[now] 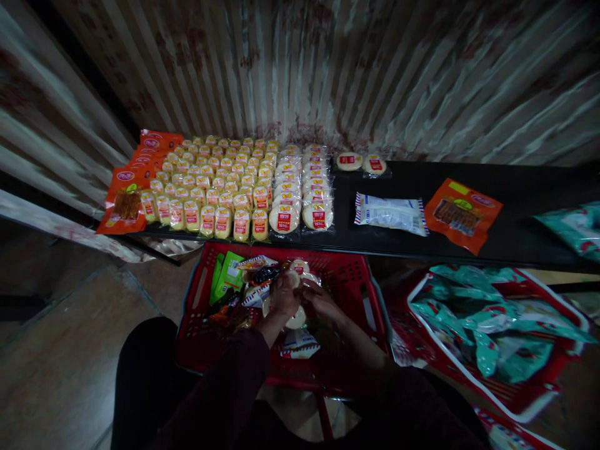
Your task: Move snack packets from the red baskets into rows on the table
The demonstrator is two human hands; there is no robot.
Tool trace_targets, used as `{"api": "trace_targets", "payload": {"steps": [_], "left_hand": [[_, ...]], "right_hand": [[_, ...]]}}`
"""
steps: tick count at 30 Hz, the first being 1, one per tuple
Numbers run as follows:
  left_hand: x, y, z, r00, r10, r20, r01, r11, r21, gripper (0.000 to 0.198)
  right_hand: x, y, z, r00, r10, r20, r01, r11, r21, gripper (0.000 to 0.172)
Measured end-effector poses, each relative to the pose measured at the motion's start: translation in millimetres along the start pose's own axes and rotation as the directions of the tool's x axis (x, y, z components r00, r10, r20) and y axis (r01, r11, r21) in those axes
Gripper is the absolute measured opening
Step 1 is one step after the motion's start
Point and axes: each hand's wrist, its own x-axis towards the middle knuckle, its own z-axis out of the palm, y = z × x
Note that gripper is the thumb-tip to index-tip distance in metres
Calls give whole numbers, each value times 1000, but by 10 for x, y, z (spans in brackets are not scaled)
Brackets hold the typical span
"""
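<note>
Both of my hands are down inside a red shopping basket [344, 265], among wrapped snacks. The fingers of my left hand [285, 299] are closed around a pale round rice cracker packet [294, 279]. Close beside it, my right hand [321, 301] has its fingers bent inward at the cracker packets; what they hold is hidden. Another round cracker packet [296, 319] lies under my hands. A green packet [229, 275] is at the basket's left, and a striped white packet [300, 344] is near its front.
On the black shelf [344, 240] are rows of small yellow-wrapped snacks [222, 222], stacked rice crackers [317, 215], orange packets [124, 200], a white packet [391, 212] and a single orange packet [464, 212]. A second basket [510, 409] of teal bags [492, 315] stands right. Behind hangs a curtain [300, 69].
</note>
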Motion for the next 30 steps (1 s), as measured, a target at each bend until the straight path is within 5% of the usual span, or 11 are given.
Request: {"api": "trace_targets", "payload": {"steps": [11,17,20,22,25,27,30], "left_hand": [[-94,57,-58,998,27,-62,-22,997,71,55],[-130,116,-176,989,-67,-129,56,995,-83,47],[-156,147,-212,988,-83,-127,42,955,-294,41],[-182,168,-227,988,-140,-63,84,838,-539,34],[-220,187,-250,954,-272,128,256,510,-821,23],[-238,188,-270,910,-347,225,341,319,-884,18],[-257,192,-295,859,-413,301,392,153,-907,11]], "right_hand": [[-84,-117,99,998,-19,54,11,991,137,43],[-60,-120,60,1000,-19,22,15,986,166,37],[-13,-87,11,997,-41,-63,52,984,171,32],[-4,-91,-15,994,-56,-98,74,979,192,29],[-36,-152,-41,993,-19,-114,42,979,200,24],[-68,-203,-51,994,14,-109,8,979,202,22],[-99,-235,-43,993,57,-102,-32,973,228,24]]}}
